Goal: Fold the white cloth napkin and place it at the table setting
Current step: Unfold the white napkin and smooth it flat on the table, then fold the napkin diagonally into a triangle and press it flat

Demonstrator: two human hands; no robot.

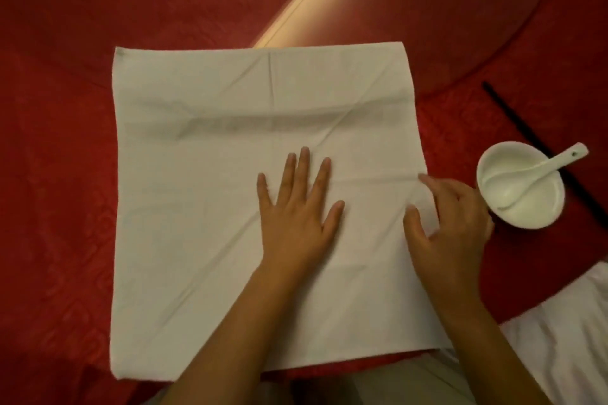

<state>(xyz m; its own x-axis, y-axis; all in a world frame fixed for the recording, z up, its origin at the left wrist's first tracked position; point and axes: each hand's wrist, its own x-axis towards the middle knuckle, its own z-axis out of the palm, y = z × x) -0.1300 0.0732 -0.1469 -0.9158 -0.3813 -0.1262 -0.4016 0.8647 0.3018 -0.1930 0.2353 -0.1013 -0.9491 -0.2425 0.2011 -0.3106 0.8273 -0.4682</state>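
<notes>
A large white cloth napkin (197,194) lies spread flat and unfolded on the red tablecloth (56,174), with creases across it and a raised ridge running left to right in its upper half. My left hand (297,210) presses flat on the napkin's middle, fingers straight and spread. At the napkin's right edge my right hand (450,217) rests with fingers bent, thumb and forefinger on the cloth; whether they pinch the edge is unclear.
A white bowl (539,207) with a white ceramic spoon (543,174) in it stands just right of my right hand. Black chopsticks (513,115) lie behind it. White fabric (572,332) shows at lower right. A pale strip (316,0) crosses the tablecloth at the top.
</notes>
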